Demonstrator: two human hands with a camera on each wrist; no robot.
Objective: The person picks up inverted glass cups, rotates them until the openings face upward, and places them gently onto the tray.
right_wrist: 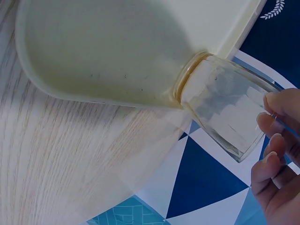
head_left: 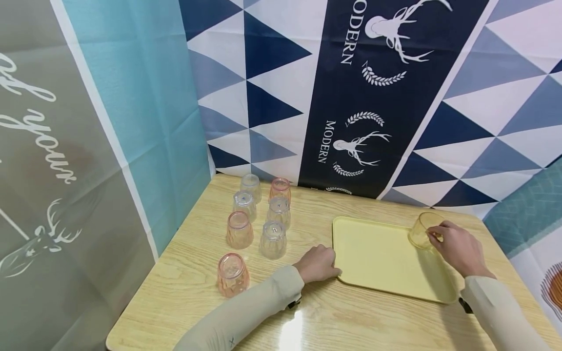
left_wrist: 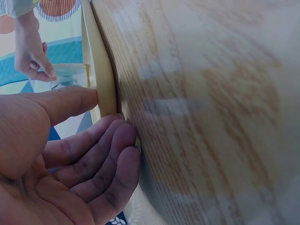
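Note:
A yellow-tinted clear glass (head_left: 422,231) stands in the far right corner of the pale yellow tray (head_left: 377,258). My right hand (head_left: 458,246) pinches its upper edge between thumb and fingertips; in the right wrist view the thick amber base of the glass (right_wrist: 229,103) meets the tray (right_wrist: 117,56). At the tray's near left corner, my left hand (head_left: 317,264) grips the rim. From the left wrist I see the thumb on one side of the tray edge (left_wrist: 105,79) and curled fingers (left_wrist: 112,161) at the other.
Left of the tray, several tumblers stand in rough rows: clear ones (head_left: 273,241) upside down, and pink ones (head_left: 239,231). One pink tumbler (head_left: 233,277) sits nearest, beside my left forearm. Patterned cloth (head_left: 272,97) hangs behind the wooden table (head_left: 184,273).

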